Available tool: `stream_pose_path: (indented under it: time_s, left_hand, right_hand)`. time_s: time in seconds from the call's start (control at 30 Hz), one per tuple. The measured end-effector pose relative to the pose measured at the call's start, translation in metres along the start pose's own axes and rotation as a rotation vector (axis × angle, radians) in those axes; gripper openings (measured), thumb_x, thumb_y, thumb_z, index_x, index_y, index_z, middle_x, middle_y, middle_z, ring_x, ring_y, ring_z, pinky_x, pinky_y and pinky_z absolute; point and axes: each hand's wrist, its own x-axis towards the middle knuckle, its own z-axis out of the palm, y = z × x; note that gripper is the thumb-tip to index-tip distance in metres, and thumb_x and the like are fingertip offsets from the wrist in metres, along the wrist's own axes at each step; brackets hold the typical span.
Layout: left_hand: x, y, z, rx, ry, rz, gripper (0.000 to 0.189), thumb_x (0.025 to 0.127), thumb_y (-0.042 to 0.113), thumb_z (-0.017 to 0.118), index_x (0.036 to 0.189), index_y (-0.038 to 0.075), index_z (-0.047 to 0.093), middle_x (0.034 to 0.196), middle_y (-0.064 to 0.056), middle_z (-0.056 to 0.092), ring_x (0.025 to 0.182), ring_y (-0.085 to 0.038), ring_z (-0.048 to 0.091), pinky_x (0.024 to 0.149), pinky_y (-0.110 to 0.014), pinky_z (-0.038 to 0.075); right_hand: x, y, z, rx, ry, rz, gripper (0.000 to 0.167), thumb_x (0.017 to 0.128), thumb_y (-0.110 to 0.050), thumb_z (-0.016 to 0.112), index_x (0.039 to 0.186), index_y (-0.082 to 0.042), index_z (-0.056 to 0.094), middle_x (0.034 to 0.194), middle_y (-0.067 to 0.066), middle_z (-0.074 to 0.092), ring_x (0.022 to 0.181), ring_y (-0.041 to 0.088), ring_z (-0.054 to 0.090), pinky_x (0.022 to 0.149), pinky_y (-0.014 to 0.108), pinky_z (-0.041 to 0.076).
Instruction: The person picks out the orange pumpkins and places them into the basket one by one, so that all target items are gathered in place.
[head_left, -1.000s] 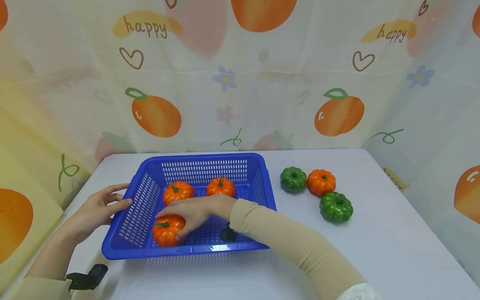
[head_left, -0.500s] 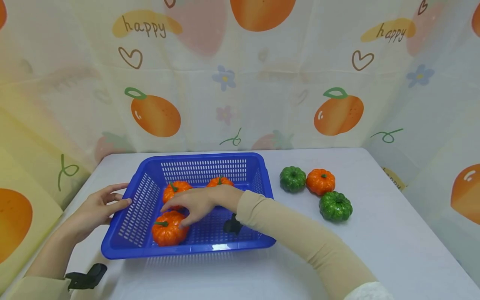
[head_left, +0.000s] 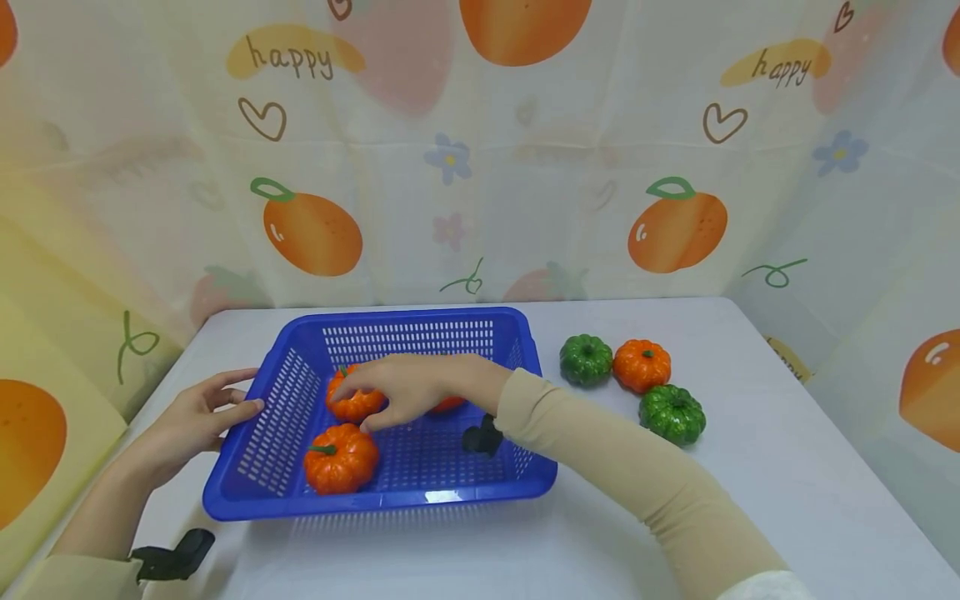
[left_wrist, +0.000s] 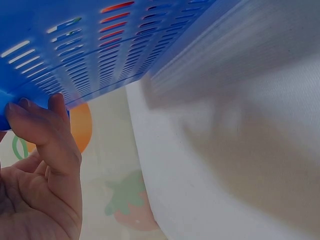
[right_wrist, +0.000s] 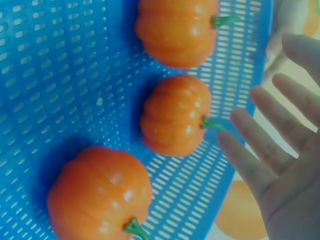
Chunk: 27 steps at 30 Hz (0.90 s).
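Observation:
A blue plastic basket [head_left: 378,500] stands on the table, and my left hand [head_left: 193,427] grips its left rim; the left wrist view shows the fingers [left_wrist: 37,120] bent against that rim. My right hand [head_left: 405,385] hovers over the basket with fingers spread and holds nothing. Below it, an orange pumpkin [head_left: 341,462] with a green stem sits in the front left of the basket. Behind that, a second orange pumpkin [head_left: 352,407] is partly covered by the hand. The third orange pumpkin [head_left: 448,404] is mostly hidden by my right wrist. All three appear in the right wrist view.
Right of the basket, a dark green pumpkin [head_left: 586,360], an orange pumpkin [head_left: 642,366] and another green pumpkin [head_left: 672,414] cluster on the white table [head_left: 780,467]. A fruit-printed curtain [head_left: 495,208] hangs behind the table.
My right hand has let go of the front orange pumpkin, risen and moved back and slightly right above the basket. The left hand keeps its hold on the rim.

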Motion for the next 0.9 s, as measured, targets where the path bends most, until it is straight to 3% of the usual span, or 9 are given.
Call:
stream_pose_path:
  time_s: [0.47, 0.9]
  left_hand:
    - [0.000, -0.002, 0.000, -0.008, 0.001, 0.001, 0.069, 0.093, 0.029, 0.054, 0.143, -0.001, 0.019, 0.093, -0.008, 0.054, 0.070, -0.017, 0.062, 0.064, -0.036, 0.055]
    - [0.001, -0.003, -0.001, -0.004, 0.003, 0.000, 0.069, 0.093, 0.028, 0.055, 0.143, -0.002, 0.019, 0.092, -0.005, 0.054, 0.070, -0.016, 0.062, 0.064, -0.035, 0.055]
  right_hand:
    - [-0.032, 0.001, -0.019, -0.023, 0.160, -0.024, 0.045, 0.090, -0.029, 0.058, 0.132, -0.017, 0.049, 0.133, -0.005, 0.049, 0.123, 0.005, 0.043, 0.103, 0.017, 0.031]
    - [-0.076, 0.007, -0.030, 0.028, 0.284, 0.076, 0.046, 0.089, -0.027, 0.060, 0.132, -0.018, 0.049, 0.130, -0.006, 0.051, 0.119, 0.006, 0.047, 0.096, 0.018, 0.039]
